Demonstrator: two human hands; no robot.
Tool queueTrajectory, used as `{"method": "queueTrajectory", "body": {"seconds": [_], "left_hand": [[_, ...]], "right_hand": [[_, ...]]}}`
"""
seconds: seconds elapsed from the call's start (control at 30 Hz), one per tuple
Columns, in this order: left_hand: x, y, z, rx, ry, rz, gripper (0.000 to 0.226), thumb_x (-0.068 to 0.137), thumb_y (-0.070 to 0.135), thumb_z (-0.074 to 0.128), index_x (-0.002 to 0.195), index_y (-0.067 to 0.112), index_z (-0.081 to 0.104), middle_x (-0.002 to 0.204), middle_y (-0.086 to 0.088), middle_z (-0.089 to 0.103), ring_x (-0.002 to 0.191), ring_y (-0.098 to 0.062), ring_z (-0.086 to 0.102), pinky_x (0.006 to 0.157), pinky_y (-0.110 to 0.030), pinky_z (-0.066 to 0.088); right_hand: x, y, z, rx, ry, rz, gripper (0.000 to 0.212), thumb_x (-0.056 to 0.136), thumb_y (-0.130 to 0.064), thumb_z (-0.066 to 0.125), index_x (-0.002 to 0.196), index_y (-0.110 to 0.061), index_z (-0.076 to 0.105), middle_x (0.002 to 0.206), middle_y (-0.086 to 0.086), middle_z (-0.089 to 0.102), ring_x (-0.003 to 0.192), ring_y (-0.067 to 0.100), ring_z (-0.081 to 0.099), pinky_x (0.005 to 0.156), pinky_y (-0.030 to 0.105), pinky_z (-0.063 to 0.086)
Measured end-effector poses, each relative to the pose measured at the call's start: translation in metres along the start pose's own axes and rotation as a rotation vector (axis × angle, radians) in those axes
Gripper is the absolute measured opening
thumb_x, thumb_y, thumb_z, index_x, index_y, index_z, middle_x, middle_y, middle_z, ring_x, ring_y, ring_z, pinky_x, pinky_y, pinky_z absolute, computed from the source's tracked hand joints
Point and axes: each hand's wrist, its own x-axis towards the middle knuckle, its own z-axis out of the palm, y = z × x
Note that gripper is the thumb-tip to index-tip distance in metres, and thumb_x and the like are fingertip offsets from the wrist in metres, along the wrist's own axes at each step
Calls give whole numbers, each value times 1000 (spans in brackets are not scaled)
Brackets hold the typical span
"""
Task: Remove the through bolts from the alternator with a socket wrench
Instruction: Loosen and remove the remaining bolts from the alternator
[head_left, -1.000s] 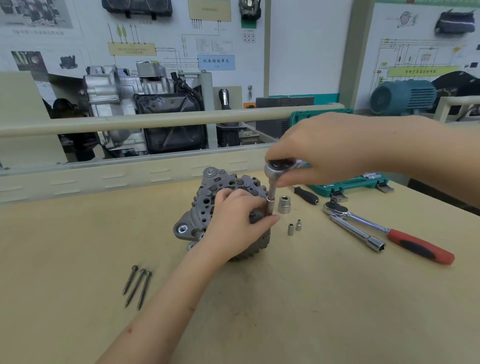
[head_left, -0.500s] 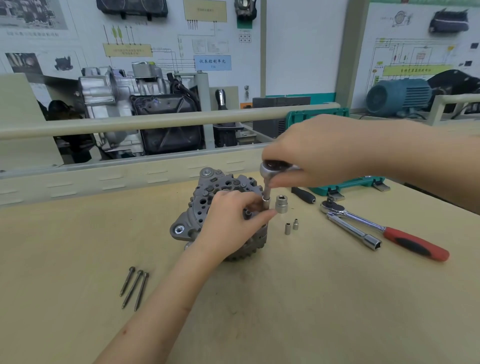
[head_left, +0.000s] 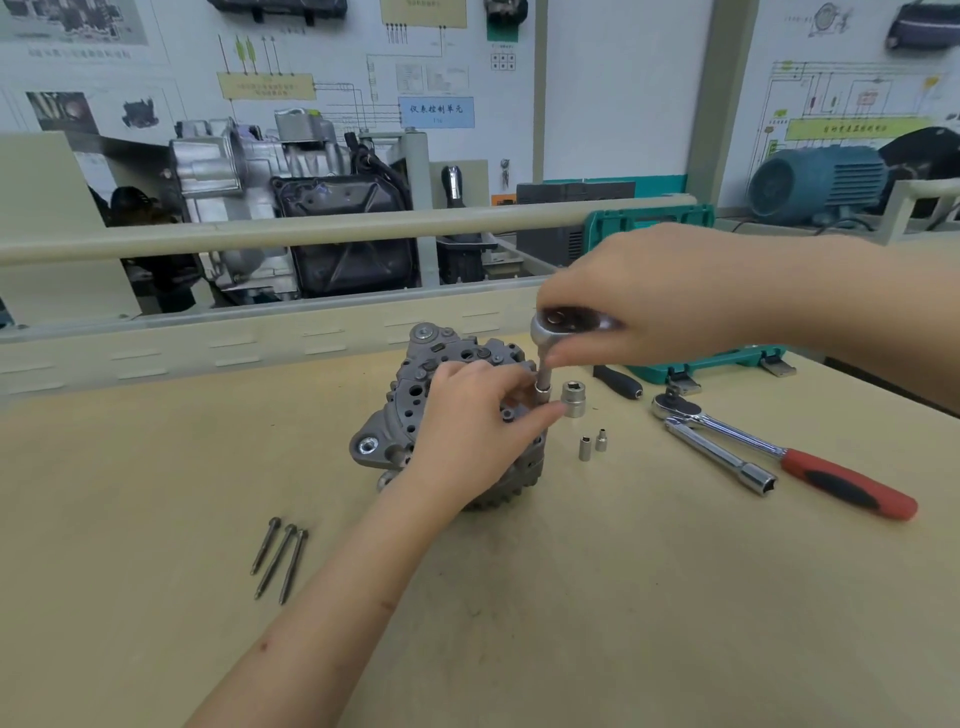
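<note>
Head view, angled down, near workbench (head_left: 519, 597)

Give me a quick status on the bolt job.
Right hand grips wrench; left hand steadies socket on alternator. Three bolts out. Nothing blocking.

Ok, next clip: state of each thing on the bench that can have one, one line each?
alternator: upright on the bench, steadied by the left hand.
socket wrench: held by the right hand, socket down on the alternator.
three bolts: out, lying side by side on the bench.
loose socket: standing, open end up.
two small sockets: standing upright.
red-handled ratchet: lying unused.
green tool case: open.
</note>
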Motion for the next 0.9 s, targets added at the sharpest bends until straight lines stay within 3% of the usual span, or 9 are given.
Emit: {"method": "queueTrajectory", "body": {"seconds": [0.1,0.17,0.23,0.33,0.47,0.57,0.7,0.8,0.9], "left_hand": [[1,-1,-2,-62,-80,-11,10,84,34,59,78,25,59,72,14,59,74,-1,51,80,-22,24],[1,-1,-2,-64,-55,-22,12,82,34,61,77,23,61,68,19,56,73,3,51,82,-21,24],[1,0,0,-9,12,-25,17,78,36,66,72,23,57,62,25,49,69,7,46,79,-19,20],[1,2,3,68,79,-22,25,74,41,68,71,19,56,58,25,43,64,9,40,75,-19,18],[3,-2,-2,37,6,9,29,75,41,66,84,14,67,63,27,46,67,4,46,80,-21,23],[2,-5,-6,-61,-123,-12,16,80,31,64,86,16,66,74,19,58,79,-8,55,88,-29,33],[1,-3,-5,-229,-122,-82,2,80,24,66,80,22,65,77,18,63,79,7,59,78,-6,39],[1,-3,0,-96,-32,-63,14,75,34,68,71,22,64,65,18,58,68,7,54,86,-22,32],[1,2,2,-32,49,-38,27,74,41,67,58,35,46,51,18,46,65,9,48,80,-11,25]], "right_hand": [[0,3,-2,120,-39,-50,38,75,-51,31,85,-20,50,74,-7,50,69,11,48,59,23,33],[0,2,-3,96,-41,-54,42,74,-52,29,89,-19,51,77,-8,51,70,10,47,62,22,33],[1,-3,-4,-7,-2,-32,42,73,-58,24,85,-23,45,72,-9,49,61,4,42,56,25,36],[3,-11,-3,-102,57,23,50,72,-60,19,71,-18,45,55,-7,41,47,4,35,42,23,27],[5,-14,0,-89,22,30,52,71,-58,17,81,-18,49,58,-8,42,49,4,38,42,21,26],[7,-10,-3,-23,-44,-1,45,80,-52,25,95,-19,51,72,-5,51,63,8,48,52,23,38],[4,-9,-3,104,-121,-68,29,90,-35,43,115,-23,49,96,-2,57,87,16,54,74,28,45],[6,-9,-5,-5,-54,-27,38,84,-49,35,107,-21,50,83,-6,53,75,14,51,62,26,41],[8,-7,-3,-33,-26,64,46,80,-57,31,91,-17,51,66,-7,46,56,8,43,49,20,35]]}}
